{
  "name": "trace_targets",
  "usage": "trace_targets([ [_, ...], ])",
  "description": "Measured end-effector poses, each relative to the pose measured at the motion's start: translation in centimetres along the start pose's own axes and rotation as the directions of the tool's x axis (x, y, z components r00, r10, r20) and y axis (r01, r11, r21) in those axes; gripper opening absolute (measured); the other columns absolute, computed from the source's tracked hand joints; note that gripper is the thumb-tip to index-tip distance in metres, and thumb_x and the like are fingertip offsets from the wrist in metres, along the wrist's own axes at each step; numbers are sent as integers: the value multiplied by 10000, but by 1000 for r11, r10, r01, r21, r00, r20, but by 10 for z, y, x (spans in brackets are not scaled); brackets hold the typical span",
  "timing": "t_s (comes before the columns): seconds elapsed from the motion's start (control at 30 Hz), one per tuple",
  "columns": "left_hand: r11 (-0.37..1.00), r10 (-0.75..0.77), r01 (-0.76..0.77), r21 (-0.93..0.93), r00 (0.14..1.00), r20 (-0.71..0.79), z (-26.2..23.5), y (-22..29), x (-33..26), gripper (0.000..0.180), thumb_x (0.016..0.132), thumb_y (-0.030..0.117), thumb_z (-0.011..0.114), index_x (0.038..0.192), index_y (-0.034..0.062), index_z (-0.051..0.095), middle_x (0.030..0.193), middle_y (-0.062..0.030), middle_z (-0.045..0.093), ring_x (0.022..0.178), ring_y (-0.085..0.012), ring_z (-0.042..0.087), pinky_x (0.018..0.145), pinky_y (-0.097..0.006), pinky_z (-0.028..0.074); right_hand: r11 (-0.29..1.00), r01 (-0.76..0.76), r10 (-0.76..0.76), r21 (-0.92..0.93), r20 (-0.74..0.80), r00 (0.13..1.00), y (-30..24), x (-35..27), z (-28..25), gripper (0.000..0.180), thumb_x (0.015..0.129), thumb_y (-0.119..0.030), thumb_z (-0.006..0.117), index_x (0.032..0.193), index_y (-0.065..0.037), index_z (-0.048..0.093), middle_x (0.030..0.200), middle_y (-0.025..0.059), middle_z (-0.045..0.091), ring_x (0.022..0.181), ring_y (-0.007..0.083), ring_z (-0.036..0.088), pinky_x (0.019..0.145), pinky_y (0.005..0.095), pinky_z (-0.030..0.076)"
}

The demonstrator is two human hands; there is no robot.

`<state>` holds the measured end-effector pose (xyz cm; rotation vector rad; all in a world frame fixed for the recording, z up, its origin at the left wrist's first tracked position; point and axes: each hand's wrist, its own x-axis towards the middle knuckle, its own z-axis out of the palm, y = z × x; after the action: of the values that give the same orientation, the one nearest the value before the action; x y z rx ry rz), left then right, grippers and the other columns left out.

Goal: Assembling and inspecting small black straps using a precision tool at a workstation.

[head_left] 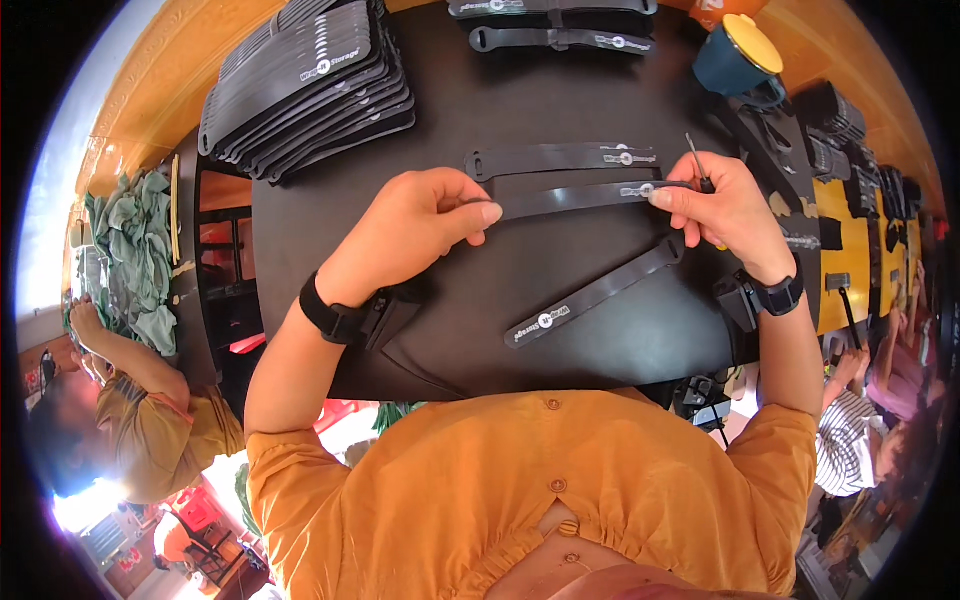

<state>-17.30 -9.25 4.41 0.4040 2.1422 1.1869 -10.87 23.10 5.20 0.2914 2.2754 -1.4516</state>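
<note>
My left hand [425,225] pinches one end of a long black strap [570,198] above the black table top [560,320]. My right hand [722,210] pinches the strap's other end by its white label. That hand also grips a thin dark tool [697,165] that sticks up from the fingers. A second black strap [560,158] lies flat just beyond the held one. A third strap [595,292] lies slanted on the table below my right hand. Both wrists wear black bands.
A tall pile of black straps [310,85] sits at the far left of the table, with more straps [555,25] at the far edge. A blue cup with a yellow lid [740,55] stands far right. Other people sit at the left [130,400] and right [880,380].
</note>
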Motion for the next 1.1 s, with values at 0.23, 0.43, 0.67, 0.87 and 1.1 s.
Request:
trace_targets([
  [0.23,998,-61,61,-2,993,-104,-10,-15,24,208,914,234,689,919,27,675,713,12,652,565,-31,483,513,-194,384,998,-23,26,62,-50,998,12,18,0,172,920,-192,684,876,-38,622,673,5,617,495,46,535,426,184,353],
  [0.43,993,-111,114,10,985,-131,-10,-13,31,220,903,240,703,860,27,671,673,18,624,526,-37,477,478,-201,377,997,-13,21,76,-113,993,18,21,-3,179,915,-197,693,852,-48,616,654,-11,597,482,34,507,441,183,359],
  [0.67,991,-135,136,1,981,-141,-10,-13,33,232,902,246,708,853,24,668,642,26,584,512,-39,475,467,-200,380,993,-56,69,103,-130,989,19,24,-3,189,921,-226,688,862,-61,616,650,-15,597,476,34,528,388,169,323],
  [0.87,990,-140,143,9,978,-154,-9,-13,33,252,897,259,716,846,17,668,628,27,568,498,-39,470,457,-198,377,994,-61,74,93,-147,986,20,26,-3,197,918,-229,691,864,-56,613,652,-10,599,469,37,534,375,171,326],
  [1.1,986,-159,166,31,975,-156,-8,-10,33,258,883,260,731,852,11,669,617,18,569,481,-41,469,439,-198,362,988,-65,84,142,-137,987,20,23,-2,175,927,-210,661,879,-47,616,666,0,609,474,45,541,377,176,335],
])
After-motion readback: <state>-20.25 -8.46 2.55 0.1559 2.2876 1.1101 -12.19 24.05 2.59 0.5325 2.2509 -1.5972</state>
